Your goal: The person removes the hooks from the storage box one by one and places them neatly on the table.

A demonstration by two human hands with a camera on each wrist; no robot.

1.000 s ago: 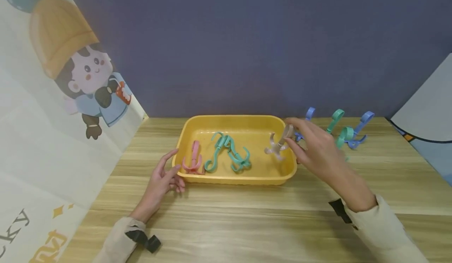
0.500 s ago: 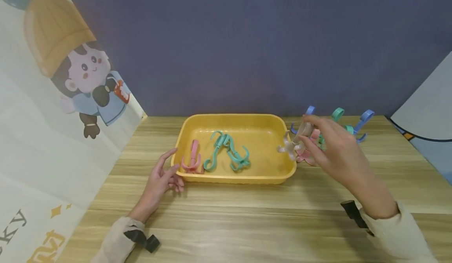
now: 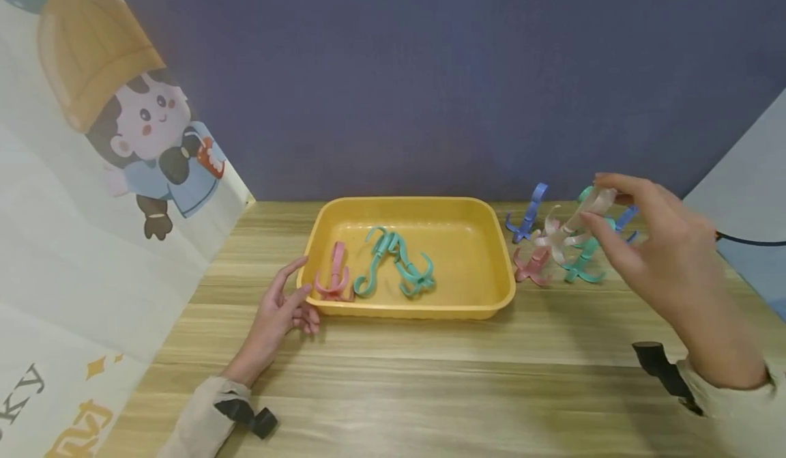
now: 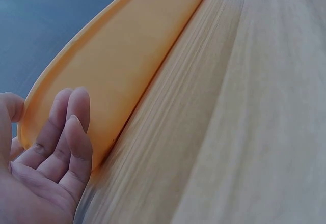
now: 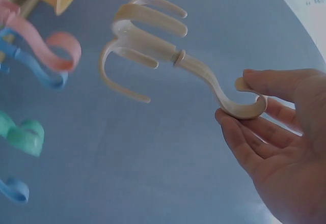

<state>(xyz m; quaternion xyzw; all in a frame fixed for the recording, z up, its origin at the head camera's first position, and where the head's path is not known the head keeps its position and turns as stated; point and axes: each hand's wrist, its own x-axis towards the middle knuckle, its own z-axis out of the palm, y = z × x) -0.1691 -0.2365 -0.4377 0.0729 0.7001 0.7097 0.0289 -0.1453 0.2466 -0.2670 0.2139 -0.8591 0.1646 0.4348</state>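
Observation:
A pale beige hook with several prongs is held in the air by my right hand, right of the yellow tray. In the right wrist view, thumb and fingers of the right hand pinch the curved end of the beige hook. My left hand rests at the tray's front left corner, its fingers touching rim and outer wall. The left wrist view shows the left hand against the tray wall, fingers loosely bent. Inside the tray lie a pink hook and green hooks.
Right of the tray stand a blue hook, a pink hook and a green hook, with another blue one partly behind the right hand. A dark blue panel rises behind the wooden table.
My right hand has carried the beige hook out from over the tray, to the right, above the standing hooks. The left hand has stayed at the tray's corner.

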